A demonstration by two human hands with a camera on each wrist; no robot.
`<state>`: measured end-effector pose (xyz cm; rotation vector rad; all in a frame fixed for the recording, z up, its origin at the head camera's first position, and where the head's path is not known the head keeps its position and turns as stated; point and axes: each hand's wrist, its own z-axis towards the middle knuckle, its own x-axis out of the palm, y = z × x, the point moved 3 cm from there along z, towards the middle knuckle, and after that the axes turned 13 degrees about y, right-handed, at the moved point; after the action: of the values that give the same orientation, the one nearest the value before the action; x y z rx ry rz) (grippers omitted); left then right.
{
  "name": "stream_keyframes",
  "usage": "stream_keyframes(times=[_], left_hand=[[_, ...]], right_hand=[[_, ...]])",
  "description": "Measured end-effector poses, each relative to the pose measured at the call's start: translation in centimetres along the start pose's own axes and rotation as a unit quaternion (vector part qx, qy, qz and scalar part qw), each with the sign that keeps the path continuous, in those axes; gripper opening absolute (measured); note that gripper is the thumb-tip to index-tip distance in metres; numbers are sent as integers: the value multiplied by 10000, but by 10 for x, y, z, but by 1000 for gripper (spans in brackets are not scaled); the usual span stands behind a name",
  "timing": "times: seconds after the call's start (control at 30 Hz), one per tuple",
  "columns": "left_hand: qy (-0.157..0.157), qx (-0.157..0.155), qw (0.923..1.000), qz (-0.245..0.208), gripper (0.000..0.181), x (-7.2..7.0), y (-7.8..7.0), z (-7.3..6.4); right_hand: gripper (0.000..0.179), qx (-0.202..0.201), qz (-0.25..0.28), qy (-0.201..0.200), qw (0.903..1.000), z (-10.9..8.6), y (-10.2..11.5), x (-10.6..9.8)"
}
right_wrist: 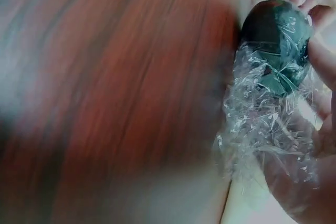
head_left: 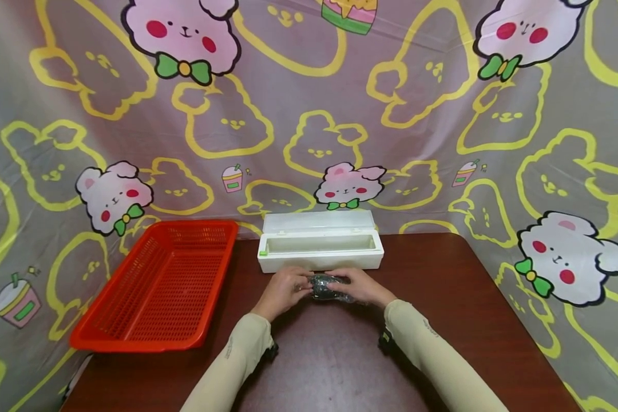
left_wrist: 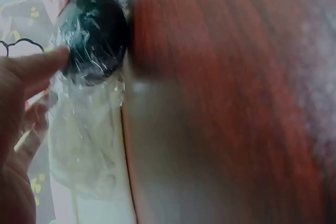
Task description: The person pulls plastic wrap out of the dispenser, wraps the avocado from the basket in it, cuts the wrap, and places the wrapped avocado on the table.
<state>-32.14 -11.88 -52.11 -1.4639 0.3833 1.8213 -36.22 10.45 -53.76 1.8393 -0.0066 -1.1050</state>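
Observation:
A dark, smooth, rounded thing point(head_left: 321, 288) is wrapped in crinkled cling film point(right_wrist: 262, 124) and held between both hands, in front of the white box. My left hand point(head_left: 286, 290) pinches its left end, the thumb against its side in the left wrist view. From the right, my right hand point(head_left: 359, 286) grips the wrapped thing, its fingers reaching over the front. Loose film hangs from both ends toward the wrists. Through the film the dark thing point(right_wrist: 275, 30) shows a rounded end and a thin line across it.
Just behind the hands stands a long white box point(head_left: 319, 263) with its translucent lid point(head_left: 319, 222) raised and a small green piece at its left corner. A red plastic basket point(head_left: 206, 320) sits at the left of the brown table point(head_left: 443, 286). A patterned cloth hangs behind.

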Motion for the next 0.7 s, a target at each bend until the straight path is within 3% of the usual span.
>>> stream_keyframes(times=[0.2, 0.4, 0.7], left_hand=[[359, -311, 9989, -16, 36, 4, -3, 3], [306, -342, 9989, -69, 40, 4, -1, 6], [214, -269, 9916, -1245, 42, 7, 12, -1]], right_hand=[[44, -422, -160, -231, 9987, -1, -2, -1], [42, -677, -533, -506, 9950, -4, 1, 0], [52, -714, -563, -430, 9949, -6, 0, 1]])
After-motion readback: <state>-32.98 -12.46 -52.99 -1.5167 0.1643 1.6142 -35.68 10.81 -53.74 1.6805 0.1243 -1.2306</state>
